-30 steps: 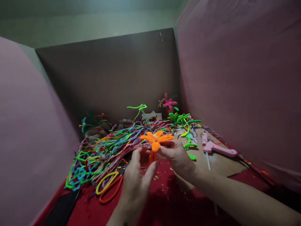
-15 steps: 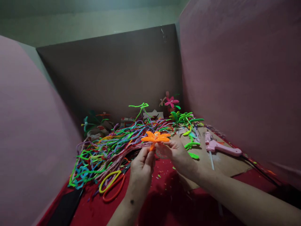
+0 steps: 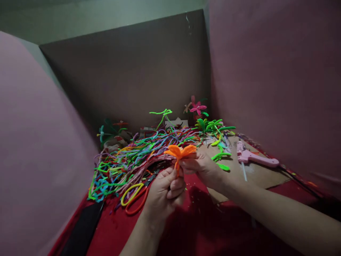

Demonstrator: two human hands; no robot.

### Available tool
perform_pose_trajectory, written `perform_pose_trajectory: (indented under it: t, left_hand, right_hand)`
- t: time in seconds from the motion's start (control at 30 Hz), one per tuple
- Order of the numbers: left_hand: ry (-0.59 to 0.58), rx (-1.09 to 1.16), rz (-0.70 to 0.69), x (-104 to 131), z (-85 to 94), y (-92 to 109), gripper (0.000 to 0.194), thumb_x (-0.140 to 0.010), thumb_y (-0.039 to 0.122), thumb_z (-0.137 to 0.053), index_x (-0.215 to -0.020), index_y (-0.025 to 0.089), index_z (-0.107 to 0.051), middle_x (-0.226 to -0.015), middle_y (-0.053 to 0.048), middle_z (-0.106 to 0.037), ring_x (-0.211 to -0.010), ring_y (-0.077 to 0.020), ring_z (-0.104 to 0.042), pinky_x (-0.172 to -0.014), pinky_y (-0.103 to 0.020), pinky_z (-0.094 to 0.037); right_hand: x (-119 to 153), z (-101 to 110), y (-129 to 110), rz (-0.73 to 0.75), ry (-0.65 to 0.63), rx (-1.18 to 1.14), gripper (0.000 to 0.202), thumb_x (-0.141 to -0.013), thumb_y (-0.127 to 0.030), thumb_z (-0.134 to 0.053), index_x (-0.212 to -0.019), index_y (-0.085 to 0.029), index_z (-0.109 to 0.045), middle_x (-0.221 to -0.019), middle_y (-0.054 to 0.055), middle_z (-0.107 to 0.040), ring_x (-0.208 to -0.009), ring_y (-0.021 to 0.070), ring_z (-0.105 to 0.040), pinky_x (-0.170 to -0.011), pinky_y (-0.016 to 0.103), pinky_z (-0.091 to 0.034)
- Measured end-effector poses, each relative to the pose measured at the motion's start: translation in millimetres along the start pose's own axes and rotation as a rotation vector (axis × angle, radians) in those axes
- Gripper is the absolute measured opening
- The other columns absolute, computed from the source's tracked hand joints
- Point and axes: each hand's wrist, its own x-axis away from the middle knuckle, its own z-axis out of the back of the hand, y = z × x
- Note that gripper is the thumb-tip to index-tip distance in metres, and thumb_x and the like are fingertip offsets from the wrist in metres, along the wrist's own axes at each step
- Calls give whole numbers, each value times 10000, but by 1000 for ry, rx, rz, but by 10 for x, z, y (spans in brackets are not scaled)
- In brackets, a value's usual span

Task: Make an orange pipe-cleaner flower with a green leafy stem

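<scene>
An orange fuzzy flower point(image 3: 181, 151) is held up in the middle, its petals spread and its base pointing down. The fingers of my left hand point(image 3: 165, 190) are closed round that base from below. On the right, my right hand point(image 3: 206, 170) pinches the flower just under its right-hand petals. Behind it lies a large heap of coloured pipe cleaners point(image 3: 138, 153). Scissors point(image 3: 135, 199) with one yellow and one orange handle loop lie left of my left hand.
A pink glue gun point(image 3: 255, 158) rests on cardboard point(image 3: 259, 177), its cable running right. Green leaf pieces point(image 3: 220, 155) lie beside it. A black flat object point(image 3: 84, 227) is at the front left. Pink flowers point(image 3: 198, 107) stand at the back.
The orange flower has tipped, so its petals now show from the side rather than its centre. My left fingers have curled further round its base. The whole view has shifted slightly.
</scene>
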Motion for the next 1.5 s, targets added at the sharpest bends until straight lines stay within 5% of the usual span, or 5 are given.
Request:
perform_pose_trajectory:
  t: [0.4, 0.8, 1.03, 1.23, 1.5]
  left_hand:
    - [443, -1232, -427, -35, 5, -155, 138, -823, 342, -503, -818, 204, -501, -606, 45, -471, -517, -109, -413, -526, -228, -307]
    - [346, -434, -230, -49, -30, -142, 160, -815, 363, -537, -835, 206, -514, -497, 101, -281, -399, -48, -189, -381, -161, -176]
    - [67, -32, -6, -34, -27, -24, 191, -814, 345, -551, -750, 184, -471, -462, 114, -298, -354, -20, -81, -319, -131, -165]
    - [121, -301, -53, -16, -26, -28, 259, -827, 421, -496, -734, 181, -480, -494, 86, -348, -365, -32, -177, -354, -156, -172]
    - [442, -993, -546, -28, 35, -196, 159, -787, 334, -545, -705, 201, -577, -577, 31, -476, -509, -100, -401, -508, -213, -323]
  right_hand:
    - [63, -56, 29, 65, 177, 126, 191, -658, -331, -706, -745, -161, -704, -615, -12, -598, -595, 111, -496, -606, 248, -400]
    - [76, -36, 47, 125, 188, 445, 180, -752, -317, -616, -797, -157, -683, -722, 11, -582, -742, 153, -513, -724, 288, -414]
    - [62, -42, 45, 6, 167, 186, 249, -672, -397, -689, -682, -150, -659, -667, -9, -551, -637, 113, -455, -669, 268, -389]
    - [106, -100, -6, 15, 149, 46, 295, -605, -430, -742, -658, -148, -673, -637, -8, -538, -619, 113, -426, -632, 259, -369]
    - [105, -26, 133, 142, 215, 344, 287, -713, -436, -661, -638, -159, -675, -630, 1, -518, -689, 143, -444, -654, 265, -372]
